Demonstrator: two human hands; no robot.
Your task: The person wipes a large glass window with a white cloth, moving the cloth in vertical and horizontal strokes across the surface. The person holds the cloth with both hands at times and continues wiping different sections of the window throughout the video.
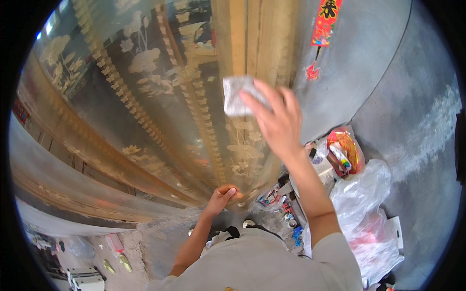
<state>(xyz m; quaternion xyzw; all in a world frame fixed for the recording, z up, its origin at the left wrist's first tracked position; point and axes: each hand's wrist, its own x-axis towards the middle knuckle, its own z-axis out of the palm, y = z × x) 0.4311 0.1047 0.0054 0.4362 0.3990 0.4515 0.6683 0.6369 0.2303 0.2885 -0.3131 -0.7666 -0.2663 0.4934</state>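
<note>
A folded white cloth (236,96) lies under the spread fingers of my right hand (280,120), up against a glass door panel (204,145) and close to its wooden frame (251,40). Pale frosted flowers and leaf borders decorate the glass, which also shows reflections. Much lower, my left hand (221,198) is at the bottom part of the panel with its thumb up and its fingers curled. Whether those fingers grip anything cannot be made out.
Right of the door, a red hanging ornament (326,25) bearing writing is on the grey wall. Clear plastic bags (360,185), a red and gold bag (346,145) and small items crowd the wall's foot. Green slippers (125,262) lie on the floor at lower left, near a white stool-like object (85,279).
</note>
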